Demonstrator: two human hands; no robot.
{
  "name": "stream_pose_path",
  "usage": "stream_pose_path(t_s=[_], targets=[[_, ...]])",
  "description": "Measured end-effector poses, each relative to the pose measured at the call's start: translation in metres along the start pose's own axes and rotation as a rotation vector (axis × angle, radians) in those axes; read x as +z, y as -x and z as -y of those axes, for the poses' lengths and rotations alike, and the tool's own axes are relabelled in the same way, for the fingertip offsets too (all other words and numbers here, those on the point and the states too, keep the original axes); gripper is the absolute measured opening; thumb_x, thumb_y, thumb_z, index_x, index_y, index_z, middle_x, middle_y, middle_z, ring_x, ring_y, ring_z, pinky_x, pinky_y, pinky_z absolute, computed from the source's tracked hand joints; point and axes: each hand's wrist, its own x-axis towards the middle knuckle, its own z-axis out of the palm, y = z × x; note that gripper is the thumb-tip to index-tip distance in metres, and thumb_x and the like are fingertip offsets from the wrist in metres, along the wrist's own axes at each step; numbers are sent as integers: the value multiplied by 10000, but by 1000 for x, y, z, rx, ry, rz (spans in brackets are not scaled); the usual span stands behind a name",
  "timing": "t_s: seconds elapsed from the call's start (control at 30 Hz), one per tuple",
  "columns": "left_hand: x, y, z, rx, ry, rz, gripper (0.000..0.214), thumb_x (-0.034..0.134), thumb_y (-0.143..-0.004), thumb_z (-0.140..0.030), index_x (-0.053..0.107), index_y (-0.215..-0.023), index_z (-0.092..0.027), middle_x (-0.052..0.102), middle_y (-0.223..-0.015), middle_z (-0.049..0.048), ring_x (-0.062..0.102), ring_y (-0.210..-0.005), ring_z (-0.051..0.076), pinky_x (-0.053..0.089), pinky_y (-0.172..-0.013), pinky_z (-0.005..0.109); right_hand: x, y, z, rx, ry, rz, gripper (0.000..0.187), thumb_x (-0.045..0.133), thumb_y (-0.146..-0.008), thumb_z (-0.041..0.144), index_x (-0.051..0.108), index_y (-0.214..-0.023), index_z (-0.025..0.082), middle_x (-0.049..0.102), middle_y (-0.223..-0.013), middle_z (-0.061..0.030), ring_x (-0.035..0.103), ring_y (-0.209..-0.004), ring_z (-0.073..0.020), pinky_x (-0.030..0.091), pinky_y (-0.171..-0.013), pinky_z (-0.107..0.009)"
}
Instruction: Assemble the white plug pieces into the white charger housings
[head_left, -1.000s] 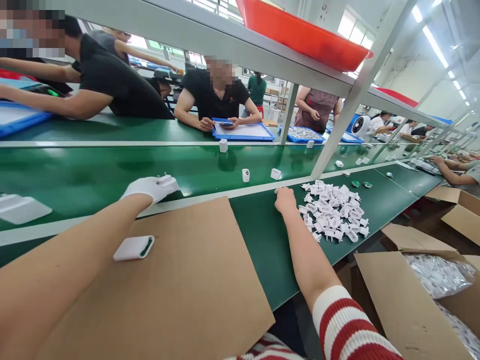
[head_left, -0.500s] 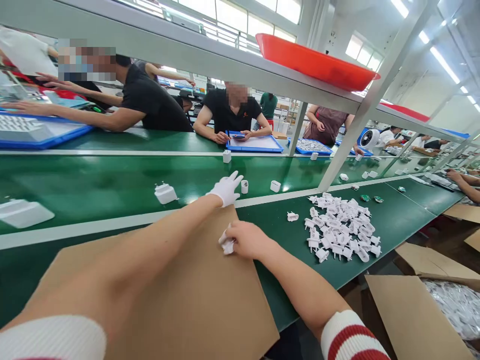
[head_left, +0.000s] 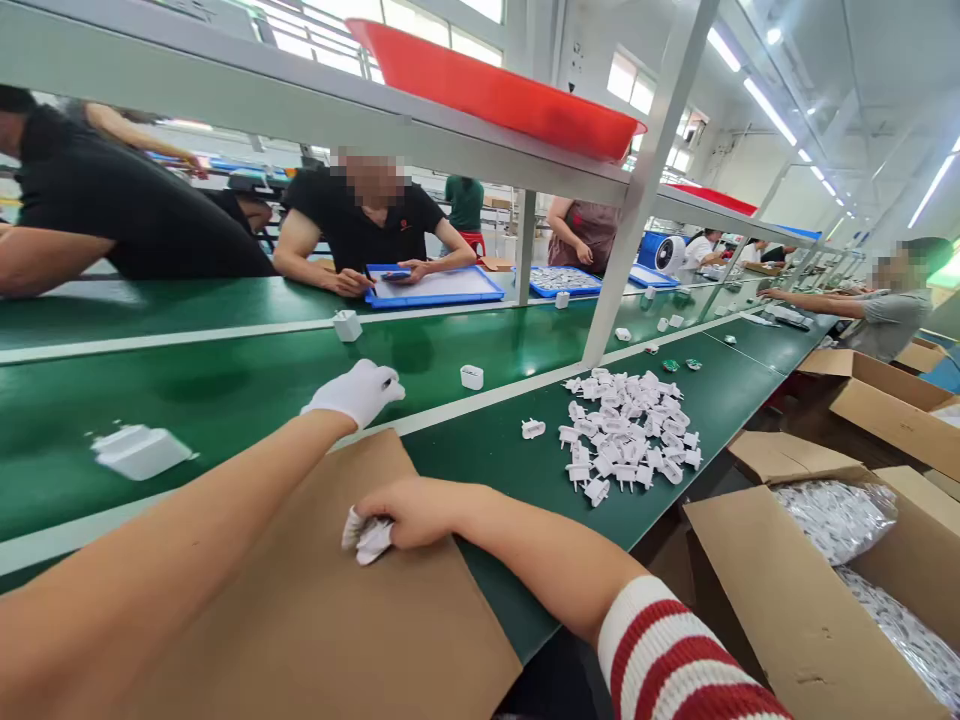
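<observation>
My left hand (head_left: 356, 392), in a white glove, reaches over the green conveyor belt (head_left: 247, 390). Its fingers are closed around a small white charger housing (head_left: 389, 382), mostly hidden, with a dark opening showing. My right hand (head_left: 409, 515) is closed above the brown cardboard (head_left: 360, 620), with white coverings on some fingertips. It pinches a small white plastic plug piece (head_left: 374, 541), partly covered by the fingers. Close by on the belt stands another white housing (head_left: 472, 377). To the right, a heap of white plug pieces (head_left: 630, 425) lies on the green table, with one loose piece (head_left: 533, 429) beside it.
A charger with pins (head_left: 142, 451) rests on the belt at left, and a white housing (head_left: 347, 325) farther back. Metal shelf posts (head_left: 637, 190) rise beyond the heap. A red tray (head_left: 495, 95) sits overhead. Open cartons (head_left: 817, 590) stand at right. Co-workers sit across the belt.
My left hand has gone from spread fingers beside an upright housing to closed around it. The view has turned right, so surroundings appear farther left. My right hand still holds the plug piece.
</observation>
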Motion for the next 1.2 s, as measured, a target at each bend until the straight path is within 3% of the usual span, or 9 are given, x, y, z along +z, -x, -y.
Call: stream_pose_path(t_s=[0.17, 0.33, 0.47, 0.57, 0.67, 0.77, 0.83, 1.0, 1.2], targets=[[-16, 59, -7, 36, 162, -179, 426, 568, -880, -470, 764, -1158, -213, 644, -1247, 118, 698, -1063, 281, 516, -1053, 362, -15, 15, -6, 85, 62, -13, 323, 711, -716, -51, 706, -937, 185, 767, -987, 9, 695, -947, -155, 476, -797, -200], [-33, 121, -14, 40, 335, -164, 351, 590, -828, -420, 775, -1032, -203, 713, -1022, 63, 685, -928, 233, 550, -960, 331, -25, 24, -10, 95, 107, -26, 330, 689, -685, -64, 733, -882, 197, 787, -944, 4, 716, -903, -170, 487, -771, -233], [-22, 155, -11, 96, 347, -173, 243, 555, -798, -324, 756, -833, -191, 706, -903, 65, 653, -887, 228, 540, -901, 330, -24, 28, -21, 154, -30, -54, 265, 694, -675, -11, 746, -834, 196, 787, -879, -5, 724, -830, -168, 526, -744, -255], [-2, 170, -8, 231, 349, -154, 218, 542, -821, -275, 742, -799, -191, 710, -946, 84, 643, -919, 228, 518, -949, 341, -20, 26, -32, 212, -403, -224, 221, 793, -640, 133, 756, -850, 189, 774, -807, -6, 730, -773, -170, 578, -757, -291], [17, 179, -8, 285, 420, -97, 276, 603, -836, -283, 766, -1044, -203, 711, -1100, 83, 650, -1002, 231, 495, -1016, 353, -20, 21, -38, 254, -726, -516, 431, 912, -511, 274, 758, -903, 182, 787, -825, -29, 739, -774, -181, 604, -777, -322], [28, 181, -13, 148, 479, -68, 487, 748, -764, -351, 724, -1237, -238, 676, -1190, 69, 669, -1036, 241, 512, -1010, 348, -22, 17, -40, 274, -879, -668, 539, 949, -445, 306, 757, -934, 185, 806, -904, -50, 749, -838, -186, 606, -820, -325], [31, 181, -18, 21, 482, -81, 514, 844, -668, -408, 753, -1147, -246, 676, -1161, 61, 682, -1026, 259, 527, -992, 352, -22, 15, -38, 295, -902, -692, 555, 955, -447, 303, 758, -952, 185, 806, -919, -54, 752, -859, -192, 606, -848, -338], [36, 183, -28, -179, 687, -110, 379, 801, -699, -474, 778, -1020, -274, 767, -1058, 9, 716, -979, 245, 552, -915, 314, -12, 9, -29, 229, -746, -768, 497, 931, -571, 349, 749, -1005, 187, 799, -992, -77, 749, -938, -223, 603, -908, -376], [40, 183, -30, -211, 791, -66, 337, 752, -716, -514, 756, -934, -257, 793, -933, -7, 733, -881, 244, 555, -851, 321, 5, 6, -7, 121, -18, -737, 264, 614, -911, 277, 734, -1145, 253, 768, -1164, -37, 695, -1084, -208, 544, -1037, -366]])
